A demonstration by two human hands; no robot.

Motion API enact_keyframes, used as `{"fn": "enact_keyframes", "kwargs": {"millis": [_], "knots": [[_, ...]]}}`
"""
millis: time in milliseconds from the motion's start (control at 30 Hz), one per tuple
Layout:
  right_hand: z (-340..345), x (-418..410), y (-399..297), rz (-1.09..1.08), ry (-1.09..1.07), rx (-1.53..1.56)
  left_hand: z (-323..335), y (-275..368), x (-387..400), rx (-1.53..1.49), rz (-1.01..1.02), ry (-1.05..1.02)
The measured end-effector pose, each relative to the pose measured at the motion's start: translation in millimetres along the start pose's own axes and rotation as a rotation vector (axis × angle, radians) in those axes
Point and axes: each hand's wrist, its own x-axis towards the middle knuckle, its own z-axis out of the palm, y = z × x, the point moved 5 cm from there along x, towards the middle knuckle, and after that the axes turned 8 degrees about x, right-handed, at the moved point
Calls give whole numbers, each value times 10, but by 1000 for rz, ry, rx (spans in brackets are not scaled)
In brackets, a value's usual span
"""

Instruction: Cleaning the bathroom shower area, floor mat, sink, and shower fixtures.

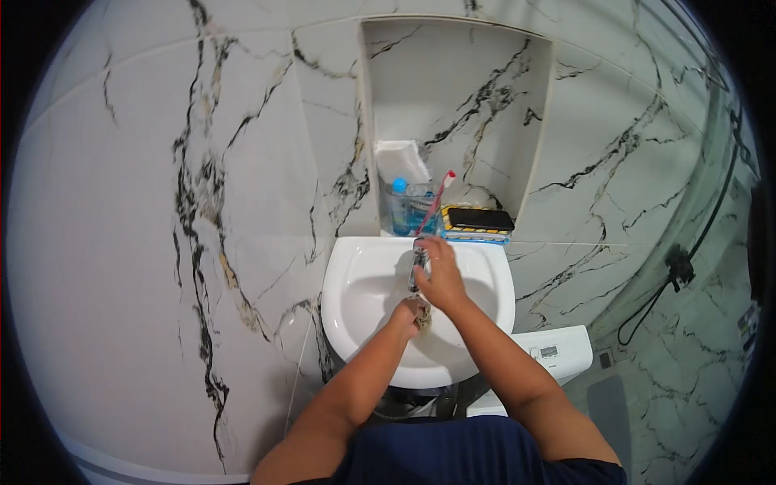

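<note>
A white ceramic washbasin (357,367) is in front of me, with a chrome faucet (417,276) at its back edge. My right hand (444,273) is at the faucet, fingers over its top and thumb along its side. Below the spout, inside the bowl, my left hand (407,316) grips a crumpled beige-grey cloth (424,320). The fingers hide part of the cloth. Whether water is running is hard to make out.
A wall niche behind the basin holds a clear cup (397,209) with bottles, a red toothbrush (435,203), a white packet (401,159) and a black phone (481,218) on a yellow-patterned box (454,233). At right are a white toilet tank (570,348) and a glass partition (679,200).
</note>
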Motion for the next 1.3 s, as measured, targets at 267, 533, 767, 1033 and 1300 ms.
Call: {"fn": "enact_keyframes", "kwargs": {"millis": [267, 533, 767, 1033, 1300], "knots": [[195, -295, 66, 45, -225, -216, 303, 356, -365, -438, 133, -65], [366, -1055, 712, 935, 251, 683, 103, 204, -573, -459, 214, 207], [786, -1321, 736, 1164, 216, 1461, 222, 240, -891, 1480, 893, 702], [642, -1119, 875, 1238, -319, 1017, 70, 230, -898, 401, 432, 62], [484, -1039, 1031, 1359, -270, 687, -190, 315, -739, 679, 547, 308]]}}
